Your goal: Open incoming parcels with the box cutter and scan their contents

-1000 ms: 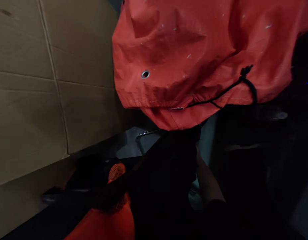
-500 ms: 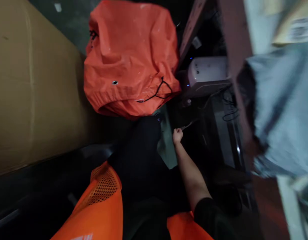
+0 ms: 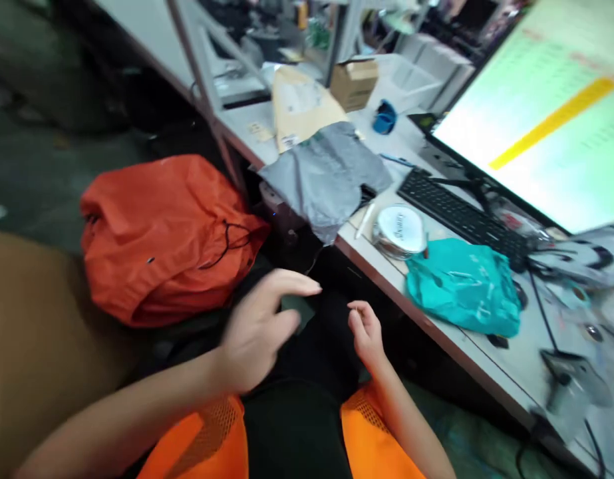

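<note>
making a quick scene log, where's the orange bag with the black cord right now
In the head view, the orange bag is on the left, between the brown cardboard and the desk, just beyond the left hand.

Between the left hand (image 3: pixel 259 336) and the right hand (image 3: pixel 369 332) lies an open gap above the dark trousers (image 3: pixel 319 352). Ahead and left of the left hand, the orange-red bag (image 3: pixel 157 229) blocks passage; a cardboard box (image 3: pixel 32 359) stands farther left. Right of the right hand, the desk (image 3: pixel 519 369) bars a low path; beyond its edge, the round tin (image 3: pixel 399 226) and teal package (image 3: pixel 463 286) obstruct the keyboard (image 3: pixel 459 213).
</note>
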A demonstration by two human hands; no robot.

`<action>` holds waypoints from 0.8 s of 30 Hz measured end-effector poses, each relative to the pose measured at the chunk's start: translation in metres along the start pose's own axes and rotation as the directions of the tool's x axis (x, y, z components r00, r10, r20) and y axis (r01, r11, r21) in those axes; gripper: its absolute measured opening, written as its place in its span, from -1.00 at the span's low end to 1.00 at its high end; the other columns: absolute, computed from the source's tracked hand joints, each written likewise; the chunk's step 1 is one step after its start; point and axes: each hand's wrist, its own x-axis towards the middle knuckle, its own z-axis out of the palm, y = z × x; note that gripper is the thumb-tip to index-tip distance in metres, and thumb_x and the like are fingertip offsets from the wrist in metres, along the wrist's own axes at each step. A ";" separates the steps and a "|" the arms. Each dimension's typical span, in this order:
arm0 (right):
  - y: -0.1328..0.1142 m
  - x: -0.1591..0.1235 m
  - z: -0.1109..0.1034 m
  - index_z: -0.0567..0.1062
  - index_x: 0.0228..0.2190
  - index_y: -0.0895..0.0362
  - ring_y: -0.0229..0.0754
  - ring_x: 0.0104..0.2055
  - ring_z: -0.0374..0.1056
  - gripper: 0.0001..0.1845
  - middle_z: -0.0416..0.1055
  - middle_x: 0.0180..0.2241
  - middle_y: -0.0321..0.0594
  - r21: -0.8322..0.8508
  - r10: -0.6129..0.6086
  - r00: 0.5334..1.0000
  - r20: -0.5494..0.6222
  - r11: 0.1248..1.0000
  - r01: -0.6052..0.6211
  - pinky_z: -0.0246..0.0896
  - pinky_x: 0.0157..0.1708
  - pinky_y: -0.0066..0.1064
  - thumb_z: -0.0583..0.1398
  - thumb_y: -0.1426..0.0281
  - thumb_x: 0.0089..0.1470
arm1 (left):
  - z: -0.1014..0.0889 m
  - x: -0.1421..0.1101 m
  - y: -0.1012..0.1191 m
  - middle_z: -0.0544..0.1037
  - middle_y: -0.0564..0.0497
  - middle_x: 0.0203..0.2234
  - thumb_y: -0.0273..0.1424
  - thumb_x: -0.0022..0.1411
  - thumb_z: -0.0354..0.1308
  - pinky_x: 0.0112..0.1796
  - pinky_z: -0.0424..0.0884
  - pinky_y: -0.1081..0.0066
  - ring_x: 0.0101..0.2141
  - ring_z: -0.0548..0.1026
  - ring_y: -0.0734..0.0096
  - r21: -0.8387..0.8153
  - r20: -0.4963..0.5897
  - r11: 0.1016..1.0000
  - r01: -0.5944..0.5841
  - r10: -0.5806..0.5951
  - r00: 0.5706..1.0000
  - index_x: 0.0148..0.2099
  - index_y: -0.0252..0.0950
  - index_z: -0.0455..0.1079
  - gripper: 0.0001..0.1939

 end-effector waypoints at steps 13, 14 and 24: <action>-0.063 -0.003 -0.058 -0.04 0.43 0.21 -0.08 -0.49 0.41 -0.33 0.51 -0.43 -0.19 -0.732 -0.507 0.847 -0.157 0.636 0.244 0.32 -0.48 -0.29 0.00 0.42 0.39 | 0.138 0.035 0.021 0.56 -0.19 -0.05 -0.08 0.17 0.41 0.04 0.42 0.29 -0.02 0.52 0.17 -0.491 0.723 0.793 0.360 0.140 0.677 -0.11 -0.32 0.63 -0.58; -0.068 0.004 -0.057 -0.03 0.43 0.25 -0.08 -0.51 0.40 -0.33 0.50 -0.45 -0.20 -0.753 -0.498 0.856 -0.138 0.614 0.236 0.31 -0.49 -0.28 0.00 0.40 0.39 | 0.137 0.042 0.023 0.57 -0.18 -0.05 -0.08 0.16 0.41 0.06 0.40 0.31 -0.01 0.52 0.19 -0.509 0.694 0.781 0.362 0.123 0.709 -0.16 -0.33 0.63 -0.60; -0.098 0.108 -0.177 0.54 0.02 0.18 0.01 0.05 0.45 -0.65 0.54 0.01 0.02 -0.707 0.023 0.937 -0.348 0.650 -0.278 0.31 0.02 -0.27 0.09 0.34 0.34 | 0.092 0.122 0.009 0.39 0.12 -0.58 0.04 0.09 0.43 -0.49 0.18 0.55 -0.57 0.29 0.61 -0.545 0.536 0.770 0.332 0.016 0.844 -0.18 -0.37 0.51 -0.45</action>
